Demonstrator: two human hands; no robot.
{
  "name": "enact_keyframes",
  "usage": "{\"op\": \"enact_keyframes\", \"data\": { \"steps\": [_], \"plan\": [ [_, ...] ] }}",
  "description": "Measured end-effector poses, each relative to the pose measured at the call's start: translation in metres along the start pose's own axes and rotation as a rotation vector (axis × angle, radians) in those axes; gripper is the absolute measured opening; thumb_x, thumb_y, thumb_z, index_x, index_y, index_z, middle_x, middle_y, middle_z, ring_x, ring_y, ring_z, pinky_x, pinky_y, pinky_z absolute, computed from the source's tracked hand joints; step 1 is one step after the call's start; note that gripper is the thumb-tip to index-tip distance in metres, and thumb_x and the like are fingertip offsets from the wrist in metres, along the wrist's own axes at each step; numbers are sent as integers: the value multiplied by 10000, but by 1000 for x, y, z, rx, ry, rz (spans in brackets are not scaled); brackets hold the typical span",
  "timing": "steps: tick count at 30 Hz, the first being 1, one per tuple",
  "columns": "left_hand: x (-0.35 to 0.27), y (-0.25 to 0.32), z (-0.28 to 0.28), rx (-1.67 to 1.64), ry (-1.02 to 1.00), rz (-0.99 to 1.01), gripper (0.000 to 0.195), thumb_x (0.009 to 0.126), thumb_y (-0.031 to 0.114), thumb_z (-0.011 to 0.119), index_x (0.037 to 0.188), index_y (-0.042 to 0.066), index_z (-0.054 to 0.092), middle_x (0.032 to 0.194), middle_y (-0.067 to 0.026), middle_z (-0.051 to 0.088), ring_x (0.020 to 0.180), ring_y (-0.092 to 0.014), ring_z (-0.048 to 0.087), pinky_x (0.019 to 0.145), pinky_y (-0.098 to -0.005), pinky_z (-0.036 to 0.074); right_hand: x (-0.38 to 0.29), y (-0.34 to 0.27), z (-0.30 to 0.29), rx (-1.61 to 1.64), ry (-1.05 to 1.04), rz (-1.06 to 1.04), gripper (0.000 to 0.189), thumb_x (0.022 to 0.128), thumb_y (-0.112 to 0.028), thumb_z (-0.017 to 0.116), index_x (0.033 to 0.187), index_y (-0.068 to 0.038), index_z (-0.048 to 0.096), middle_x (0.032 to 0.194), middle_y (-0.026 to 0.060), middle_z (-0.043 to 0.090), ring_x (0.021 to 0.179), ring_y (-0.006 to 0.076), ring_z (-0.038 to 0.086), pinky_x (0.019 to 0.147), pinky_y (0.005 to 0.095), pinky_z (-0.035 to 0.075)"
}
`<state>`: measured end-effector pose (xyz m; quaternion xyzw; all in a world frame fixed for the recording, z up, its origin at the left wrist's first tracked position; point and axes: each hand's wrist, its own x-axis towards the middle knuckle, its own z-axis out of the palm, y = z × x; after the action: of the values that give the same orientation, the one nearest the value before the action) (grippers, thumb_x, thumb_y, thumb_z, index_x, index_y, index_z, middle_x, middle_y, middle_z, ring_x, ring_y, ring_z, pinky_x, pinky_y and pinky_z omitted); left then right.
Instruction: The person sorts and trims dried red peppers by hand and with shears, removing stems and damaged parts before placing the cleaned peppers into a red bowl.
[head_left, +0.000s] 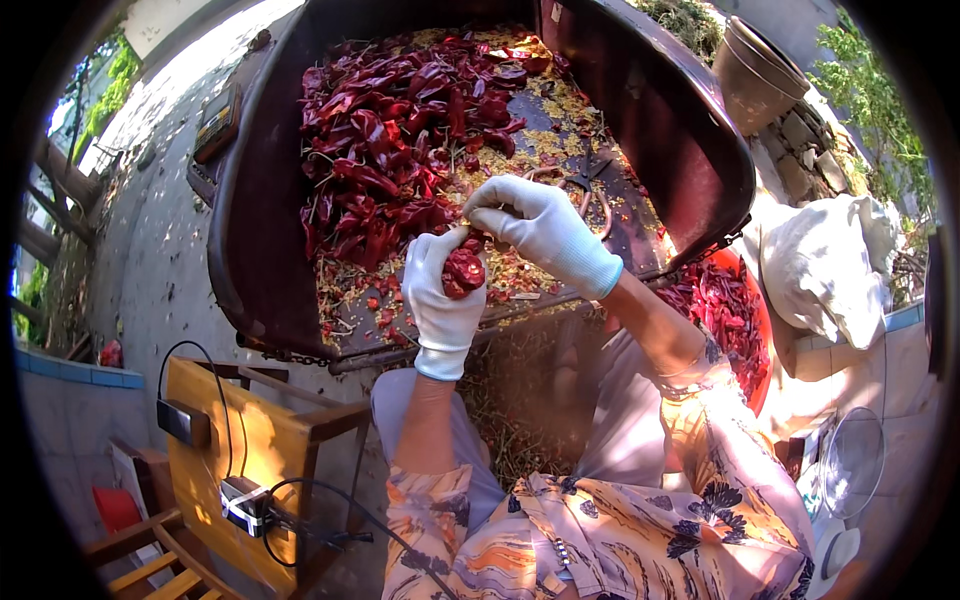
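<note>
White knit gloves cover both hands. My left hand (444, 300) is closed around a dried red chili pepper (463, 271) whose wrinkled end faces up. Thumb and forefinger of my right hand (536, 225) meet just above it, near the left thumb; whether they pinch something there is too small to tell. Both hands are over the near edge of a dark red metal cart bed (255, 225). A large heap of dried red chilies (390, 135) fills its left part. Yellow seeds (551, 142) and red scraps are scattered around. Scissors (585, 180) with copper-coloured handles lie open beyond my right hand.
To the right are a red basin (759, 337) of chilies, a white sack (825, 262) and a clay pot (757, 71). A wooden stool (240, 435) with wired devices stands at the lower left. A chain (300, 360) hangs by the cart's near edge.
</note>
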<state>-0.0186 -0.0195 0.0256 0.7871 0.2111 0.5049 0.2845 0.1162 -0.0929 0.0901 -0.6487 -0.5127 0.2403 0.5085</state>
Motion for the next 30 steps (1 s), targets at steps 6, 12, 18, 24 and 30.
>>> {"op": "enact_keyframes", "data": {
  "steps": [6, 12, 18, 24, 30],
  "plan": [
    [-3, 7, 1, -117, 133, -56, 227, 778, -23, 681, 999, 6, 639, 839, -104, 594, 764, -254, 615, 726, -350, 493, -5, -13, 15, 605, 40, 370, 131, 977, -155, 588, 1051, -61, 643, 736, -53, 559, 561, -10, 449, 475, 149, 336],
    [-3, 5, 6, -170, 208, -28, 271, 756, -29, 714, 1013, 24, 648, 790, -112, 568, 708, -287, 573, 655, -384, 471, -8, 7, 17, 1252, -142, 479, 135, 1022, -168, 500, 1087, -78, 578, 684, -80, 444, 500, 0, 340, 418, 152, 257],
    [-2, 4, 5, -102, 186, -42, 177, 814, 13, 685, 988, 13, 649, 809, -92, 614, 727, -238, 615, 700, -347, 492, 2, 8, 21, 1186, 69, 398, 115, 1012, -175, 523, 1056, -86, 581, 786, -44, 488, 569, 24, 422, 446, 172, 315],
    [-7, -3, 11, -358, 204, -349, 218, 822, 63, 734, 1005, 5, 631, 850, -62, 620, 785, -168, 584, 744, -320, 482, 14, -4, -40, 205, 103, 163, 231, 959, -211, 573, 1075, -24, 644, 830, 9, 627, 576, 79, 540, 528, 239, 432],
    [1, 0, 5, -1024, 252, -687, 204, 914, 77, 644, 1101, 2, 610, 951, -88, 673, 798, -166, 652, 726, -302, 565, 46, 37, -55, -355, -175, 197, 323, 962, -317, 556, 1050, -33, 683, 809, 103, 678, 672, 176, 662, 608, 309, 519]
  ]
}}
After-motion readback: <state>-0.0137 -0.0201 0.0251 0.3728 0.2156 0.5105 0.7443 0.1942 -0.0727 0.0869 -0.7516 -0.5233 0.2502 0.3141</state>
